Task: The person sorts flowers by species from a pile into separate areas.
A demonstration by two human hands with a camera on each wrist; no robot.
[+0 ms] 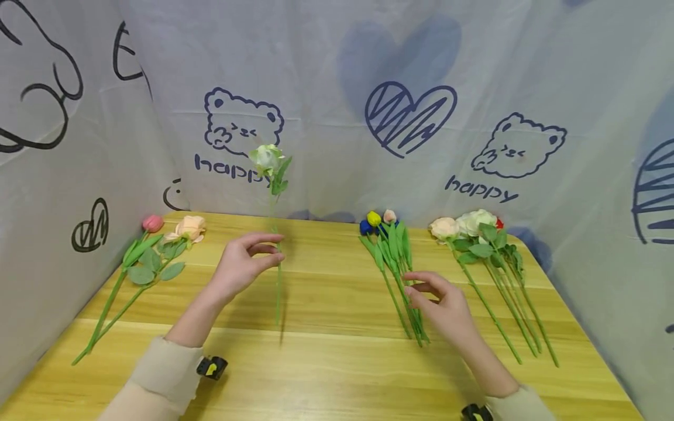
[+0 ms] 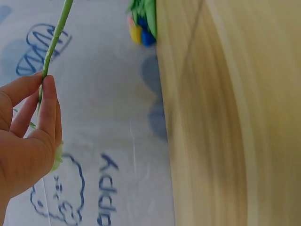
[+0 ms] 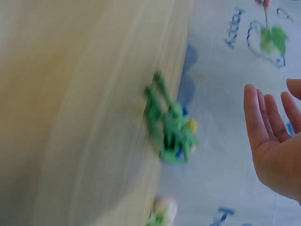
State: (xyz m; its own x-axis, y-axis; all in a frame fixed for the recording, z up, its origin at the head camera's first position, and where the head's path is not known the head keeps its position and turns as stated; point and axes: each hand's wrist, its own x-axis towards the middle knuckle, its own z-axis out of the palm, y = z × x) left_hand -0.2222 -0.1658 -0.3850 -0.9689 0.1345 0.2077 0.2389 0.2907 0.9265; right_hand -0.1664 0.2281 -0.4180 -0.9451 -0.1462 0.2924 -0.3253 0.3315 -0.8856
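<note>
My left hand pinches the thin green stem of a white-green rose between thumb and fingertips. The rose stands upright above the table, bloom at the top, with its stem also seen in the left wrist view. My right hand holds nothing; its fingers are loosely bent and parted, as the right wrist view shows of the hand. In the head view it hovers over the stems of a bunch of tulips with blue, yellow and pale pink heads.
On the table's left lie a pink tulip and a peach rose, stems crossing. Several roses, among them a white rose, lie at the right. A printed cloth hangs behind the wooden table.
</note>
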